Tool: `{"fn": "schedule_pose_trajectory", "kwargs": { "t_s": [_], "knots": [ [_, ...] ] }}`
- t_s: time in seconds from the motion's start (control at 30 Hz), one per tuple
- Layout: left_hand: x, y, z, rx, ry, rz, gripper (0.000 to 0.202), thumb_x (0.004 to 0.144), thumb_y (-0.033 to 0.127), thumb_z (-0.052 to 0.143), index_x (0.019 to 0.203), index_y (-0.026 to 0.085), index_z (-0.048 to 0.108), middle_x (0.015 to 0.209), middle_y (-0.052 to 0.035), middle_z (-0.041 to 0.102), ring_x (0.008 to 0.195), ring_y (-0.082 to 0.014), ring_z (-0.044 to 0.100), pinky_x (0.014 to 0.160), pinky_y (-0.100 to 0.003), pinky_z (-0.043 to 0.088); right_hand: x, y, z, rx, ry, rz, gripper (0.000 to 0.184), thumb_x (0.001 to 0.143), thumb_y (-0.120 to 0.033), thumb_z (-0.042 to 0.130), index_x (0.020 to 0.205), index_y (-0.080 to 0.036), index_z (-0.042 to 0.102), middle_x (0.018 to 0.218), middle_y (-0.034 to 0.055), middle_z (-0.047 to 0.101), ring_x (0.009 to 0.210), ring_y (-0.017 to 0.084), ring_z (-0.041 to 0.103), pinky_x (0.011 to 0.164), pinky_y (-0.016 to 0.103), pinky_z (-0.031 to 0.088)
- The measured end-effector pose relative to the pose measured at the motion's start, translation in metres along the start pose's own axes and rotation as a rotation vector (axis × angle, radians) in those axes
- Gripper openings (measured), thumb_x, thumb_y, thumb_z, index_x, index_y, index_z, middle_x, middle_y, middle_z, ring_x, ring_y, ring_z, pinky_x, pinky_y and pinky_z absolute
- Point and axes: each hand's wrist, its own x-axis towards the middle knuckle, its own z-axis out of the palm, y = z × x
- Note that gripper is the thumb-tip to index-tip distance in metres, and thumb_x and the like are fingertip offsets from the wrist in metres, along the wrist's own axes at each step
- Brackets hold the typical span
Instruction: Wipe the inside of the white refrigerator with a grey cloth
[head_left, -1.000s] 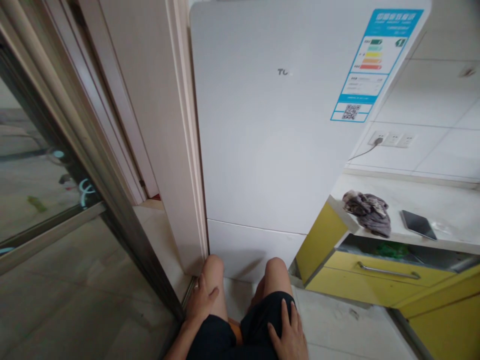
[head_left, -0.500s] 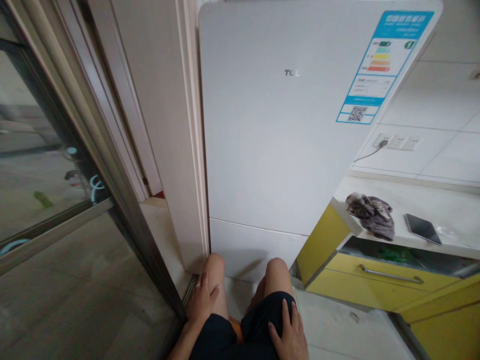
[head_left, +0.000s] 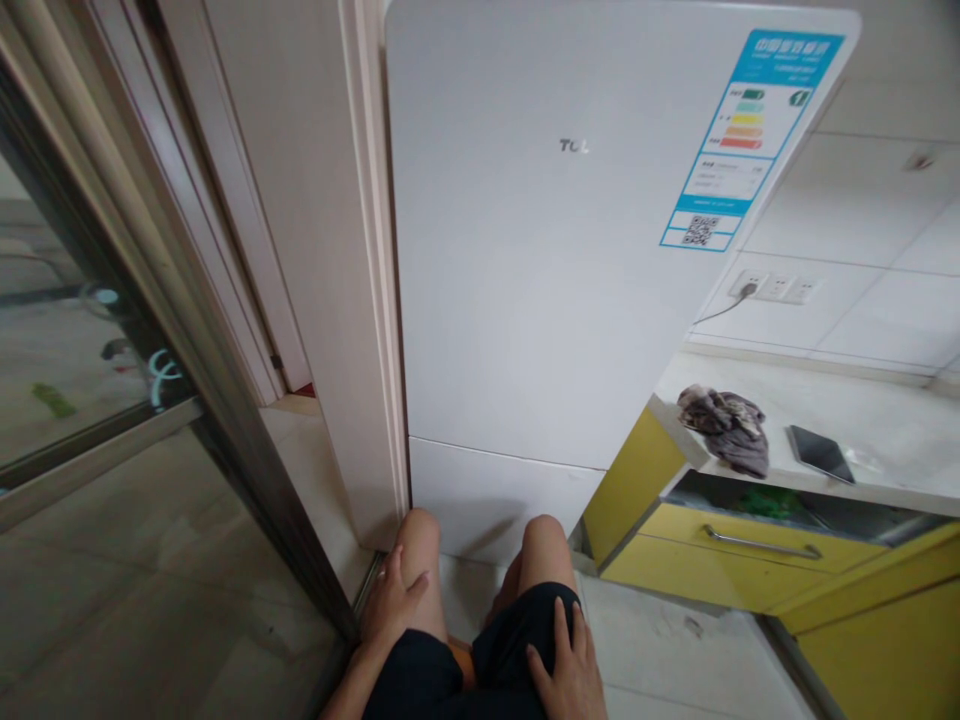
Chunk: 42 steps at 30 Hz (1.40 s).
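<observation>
My left hand (head_left: 391, 600) rests on my left thigh just below the knee, fingers stretched out and apart, a ring on one finger. Over the dark shorts (head_left: 517, 625) on my right thigh lies my right hand (head_left: 568, 665), flat with spread fingers. Neither hand holds anything. Straight ahead of my knees stands a tall light-grey refrigerator (head_left: 517, 300), both its doors closed. It carries a TCL logo and a blue-edged energy label (head_left: 757, 140) at its upper right.
A glass door (head_left: 247, 450) with a metal frame stands close on the left. At right, a crumpled dark cloth (head_left: 724, 430) and a phone-like dark slab (head_left: 821, 453) lie on a white counter above a yellow drawer (head_left: 750, 535). A plug sits in the wall sockets (head_left: 776, 287).
The whole view has shifted slightly, so the refrigerator and counter appear a little further left. Both hands stay on my thighs in the same pose.
</observation>
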Motion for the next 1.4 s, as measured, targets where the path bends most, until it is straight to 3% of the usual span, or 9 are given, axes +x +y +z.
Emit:
{"fn": "schedule_pose_trajectory", "kwargs": {
  "t_s": [0.37, 0.57, 0.87, 0.93, 1.0, 1.1, 1.17, 1.3, 1.4],
  "knots": [
    [0.002, -0.006, 0.005, -0.005, 0.081, 0.059, 0.073, 0.095, 0.046, 0.047, 0.155, 0.008, 0.029, 0.153, -0.0234, 0.053, 0.140, -0.0325, 0.055, 0.113, -0.042, 0.045, 0.000, -0.004, -0.008, -0.009, -0.028, 0.006, 0.075, 0.095, -0.041, 0.043, 0.161, -0.008, 0.031, 0.168, 0.0206, 0.030, 0.154, 0.037, 0.032, 0.115, 0.051, 0.047],
    [0.004, -0.009, 0.003, 0.023, 0.060, 0.076, 0.074, 0.094, 0.048, 0.042, 0.153, 0.004, 0.029, 0.151, -0.0256, 0.054, 0.138, -0.0337, 0.056, 0.114, -0.042, 0.044, 0.000, -0.006, -0.014, 0.008, -0.046, 0.004, 0.075, 0.093, -0.039, 0.048, 0.160, -0.009, 0.032, 0.168, 0.0203, 0.030, 0.155, 0.036, 0.032, 0.118, 0.050, 0.043],
    [0.010, -0.009, -0.001, 0.006, 0.008, 0.080, 0.083, 0.091, 0.055, 0.030, 0.154, 0.002, 0.025, 0.152, -0.0265, 0.052, 0.139, -0.0372, 0.055, 0.118, -0.045, 0.041, 0.008, 0.008, -0.052, 0.285, -0.263, -0.046, 0.086, 0.084, -0.030, 0.059, 0.162, -0.009, 0.027, 0.172, 0.0198, 0.014, 0.160, 0.031, 0.015, 0.130, 0.043, 0.020],
    [0.011, -0.009, -0.001, 0.005, 0.028, 0.094, 0.084, 0.090, 0.057, 0.030, 0.153, 0.002, 0.027, 0.153, -0.0271, 0.051, 0.140, -0.0380, 0.054, 0.119, -0.046, 0.040, 0.018, 0.021, -0.060, 0.390, -0.309, -0.082, 0.084, 0.081, -0.029, 0.061, 0.159, -0.009, 0.036, 0.171, 0.0189, 0.021, 0.159, 0.029, 0.021, 0.130, 0.042, 0.021],
    [0.012, -0.011, 0.002, -0.003, 0.066, 0.106, 0.085, 0.089, 0.059, 0.030, 0.152, 0.003, 0.031, 0.151, -0.0271, 0.054, 0.139, -0.0386, 0.055, 0.119, -0.048, 0.040, 0.036, 0.038, -0.074, 0.534, -0.347, -0.128, 0.076, 0.081, -0.031, 0.059, 0.153, -0.009, 0.046, 0.163, 0.0189, 0.040, 0.152, 0.027, 0.040, 0.127, 0.042, 0.030],
    [0.013, -0.013, 0.006, -0.041, 0.104, 0.121, 0.089, 0.085, 0.063, 0.032, 0.151, 0.002, 0.034, 0.147, -0.0277, 0.057, 0.137, -0.0385, 0.057, 0.118, -0.049, 0.042, 0.075, 0.066, -0.115, 0.763, -0.275, -0.179, 0.067, 0.085, -0.042, 0.054, 0.146, -0.014, 0.053, 0.148, 0.0165, 0.059, 0.132, 0.027, 0.062, 0.113, 0.045, 0.049],
    [0.013, -0.014, 0.008, -0.063, 0.108, 0.117, 0.094, 0.082, 0.066, 0.033, 0.150, 0.002, 0.035, 0.147, -0.0279, 0.057, 0.137, -0.0391, 0.057, 0.118, -0.049, 0.042, 0.105, 0.082, -0.160, 0.738, -0.036, -0.178, 0.066, 0.085, -0.048, 0.053, 0.142, -0.015, 0.055, 0.146, 0.0177, 0.061, 0.131, 0.029, 0.061, 0.105, 0.047, 0.055],
    [0.018, -0.017, 0.008, -0.087, 0.115, 0.078, 0.093, 0.080, 0.068, 0.036, 0.149, 0.005, 0.039, 0.142, -0.0269, 0.061, 0.133, -0.0407, 0.060, 0.116, -0.051, 0.045, 0.165, 0.097, -0.274, 0.376, 0.493, -0.278, 0.057, 0.091, -0.045, 0.047, 0.138, -0.013, 0.055, 0.147, 0.0197, 0.056, 0.138, 0.030, 0.051, 0.115, 0.049, 0.046],
    [0.026, -0.025, 0.011, -0.126, 0.150, 0.096, 0.078, 0.078, 0.060, 0.049, 0.141, 0.014, 0.049, 0.133, -0.0204, 0.069, 0.129, -0.0376, 0.064, 0.111, -0.049, 0.050, 0.206, 0.098, -0.347, 0.112, 0.660, -0.244, 0.055, 0.093, -0.034, 0.044, 0.143, -0.012, 0.049, 0.153, 0.0195, 0.047, 0.144, 0.029, 0.043, 0.123, 0.045, 0.036]
  ]
}}
